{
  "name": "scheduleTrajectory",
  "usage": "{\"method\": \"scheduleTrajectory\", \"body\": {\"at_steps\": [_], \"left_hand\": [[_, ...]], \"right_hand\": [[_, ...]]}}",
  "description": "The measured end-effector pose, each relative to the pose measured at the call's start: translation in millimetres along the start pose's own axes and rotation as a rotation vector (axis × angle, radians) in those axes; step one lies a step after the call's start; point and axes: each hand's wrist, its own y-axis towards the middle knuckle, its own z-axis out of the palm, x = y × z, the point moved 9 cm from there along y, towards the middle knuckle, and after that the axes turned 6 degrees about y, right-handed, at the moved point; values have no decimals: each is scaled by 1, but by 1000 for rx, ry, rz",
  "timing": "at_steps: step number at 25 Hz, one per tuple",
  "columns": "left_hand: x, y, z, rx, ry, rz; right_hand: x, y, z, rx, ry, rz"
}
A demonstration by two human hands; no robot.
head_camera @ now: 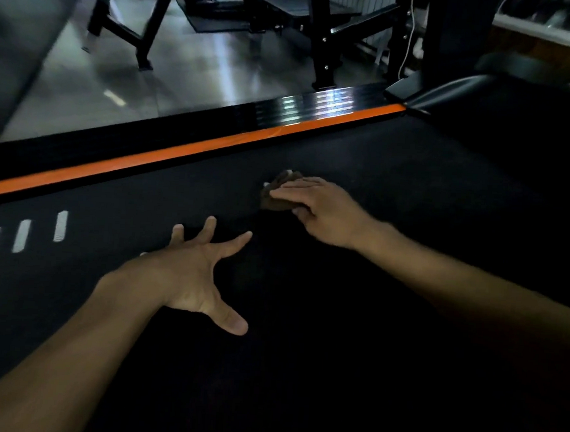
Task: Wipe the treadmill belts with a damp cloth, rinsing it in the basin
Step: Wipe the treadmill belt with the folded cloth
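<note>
1. Brown and crumpled, the small soft cloth point(278, 195) lay on the wide black rubber treadmill belt point(413, 177), towards the far side of the belt and near the orange stripe of the side rail point(187, 153).
2. The person's right hand point(317, 207) rested on top of the cloth, fingers laid nearly straight over it and the thumb tucked against its near edge, pressing it down onto the belt rather than bunching it up.
3. The left hand point(200, 270) was spread wide on the bare belt nearer the person, fingers and thumb splayed and holding nothing; it looked to be a prop for the body's weight.
4. The two hands were apart, with a stretch of dark belt between them.
5. White dash markings point(22, 234) showed on the belt to the left, and black steel gym frames point(321, 37) stood on the grey floor beyond the rail.
6. No basin was in view.
7. The cloth seemed light, limp and probably damp, so it would likely fold and roll under a sliding palm; a flat hand over its middle with the thumb hooked on one edge should keep it spread.
8. The belt looked matt and grippy, likely to drag at the fabric, so firm, even pressure seemed wiser than a loose pinch at a corner.
</note>
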Motion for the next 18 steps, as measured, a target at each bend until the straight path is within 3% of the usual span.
{"method": "scheduleTrajectory", "body": {"at_steps": [2, 3, 6, 8, 9, 11, 13, 15, 17, 18], "left_hand": [[2, 0, -1, -6, -7, -1], [2, 0, -1, -13, -12, 0], [1, 1, 3, -17, -17, 3], [0, 2, 1, -20, -16, 9], [0, 3, 0, -16, -18, 11], [1, 3, -2, -12, -20, 8], [1, 2, -2, -6, -12, 11], [-1, 1, -2, -11, 24, 15], [-1, -1, -3, -26, 41, -3], [-2, -1, -5, -27, 53, -10]], "right_hand": [[-25, 1, -21, 23, -92, -73], [-51, 3, -34, 6, -175, -12], [-143, -2, -74, -86, -345, 458], [-163, -1, -83, -207, -308, 738], [-155, 7, -79, -238, -284, 787], [-119, 40, -52, -229, -254, 695], [-67, 79, -14, -155, -152, 434], [-27, 97, 22, 44, -36, 149], [-25, 97, 17, 100, -25, -57], [-44, 95, 0, 34, -64, -35]]}}
